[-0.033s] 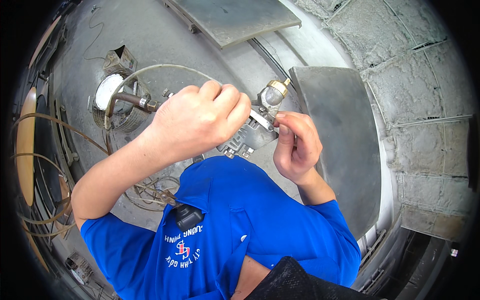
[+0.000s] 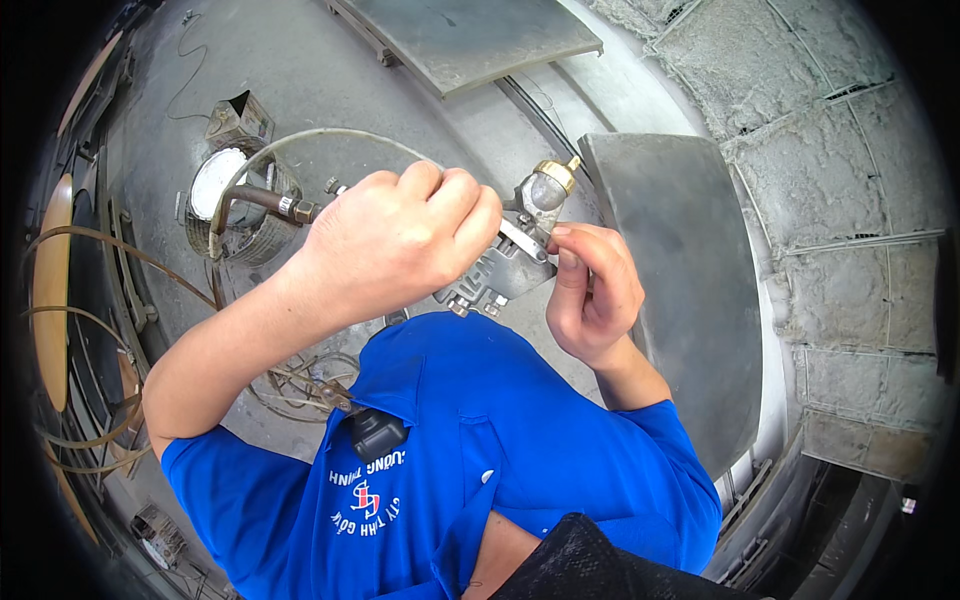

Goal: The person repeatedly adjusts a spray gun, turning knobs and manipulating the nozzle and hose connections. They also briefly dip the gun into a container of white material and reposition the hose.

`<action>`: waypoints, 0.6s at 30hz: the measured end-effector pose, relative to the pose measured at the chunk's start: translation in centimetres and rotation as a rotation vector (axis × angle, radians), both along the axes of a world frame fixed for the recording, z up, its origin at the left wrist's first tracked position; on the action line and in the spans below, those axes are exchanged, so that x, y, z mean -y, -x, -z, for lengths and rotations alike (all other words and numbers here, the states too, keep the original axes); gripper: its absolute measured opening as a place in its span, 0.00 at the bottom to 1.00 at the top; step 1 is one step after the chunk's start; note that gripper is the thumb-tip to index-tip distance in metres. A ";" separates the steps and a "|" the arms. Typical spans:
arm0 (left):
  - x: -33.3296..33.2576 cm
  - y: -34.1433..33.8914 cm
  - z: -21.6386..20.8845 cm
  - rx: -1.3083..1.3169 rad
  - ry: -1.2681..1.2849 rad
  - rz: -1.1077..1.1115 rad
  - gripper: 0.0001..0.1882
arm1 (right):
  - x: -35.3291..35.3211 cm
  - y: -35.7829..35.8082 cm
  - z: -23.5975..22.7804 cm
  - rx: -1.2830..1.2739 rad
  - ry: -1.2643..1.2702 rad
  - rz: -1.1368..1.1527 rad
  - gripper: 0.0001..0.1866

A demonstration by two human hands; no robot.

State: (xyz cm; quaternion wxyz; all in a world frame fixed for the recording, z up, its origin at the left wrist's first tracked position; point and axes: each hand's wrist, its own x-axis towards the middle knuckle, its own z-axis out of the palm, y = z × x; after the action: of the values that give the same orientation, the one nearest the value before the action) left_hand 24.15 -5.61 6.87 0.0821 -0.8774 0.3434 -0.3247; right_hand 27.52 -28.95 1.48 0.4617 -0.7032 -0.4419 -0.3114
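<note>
My left hand (image 2: 400, 235) is wrapped round a metal spray gun (image 2: 518, 275), back of the hand upward. The gun is held in the air in front of my chest, its brass-coloured nozzle cap (image 2: 556, 175) pointing away from me. A silver lever, likely the trigger, shows past my left fingers. My right hand (image 2: 605, 290) has its thumb and forefinger pinched together at the side of the gun, by the lever's end. Whatever small part lies between those fingertips is too hidden to make out. A hose (image 2: 262, 198) joins the gun beyond my left wrist.
On the floor at left stand a basket-like holder with a white-topped container (image 2: 215, 185) and an open metal can (image 2: 240, 120). Hoses (image 2: 120, 245) loop along the left side. Dark flat panels (image 2: 690, 290) lie to the right and far side. A dusty grey panelled wall (image 2: 840, 180) rises at right.
</note>
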 end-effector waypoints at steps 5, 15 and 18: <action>-0.4 -0.8 0.2 0.006 -0.015 -0.012 0.13 | -0.5 -1.3 0.5 0.059 -0.007 0.004 0.16; -0.4 -1.1 0.3 0.017 -0.017 -0.020 0.12 | -0.4 -1.0 0.6 0.044 0.016 0.018 0.10; -0.3 -1.2 0.3 0.014 -0.017 -0.022 0.12 | -0.5 -1.5 0.6 0.087 0.004 0.012 0.14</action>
State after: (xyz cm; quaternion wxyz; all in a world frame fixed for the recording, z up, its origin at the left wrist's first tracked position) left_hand 25.33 -5.33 6.60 0.0956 -0.8782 0.3358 -0.3269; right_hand 29.02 -28.47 0.86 0.4388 -0.6924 -0.4581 -0.3437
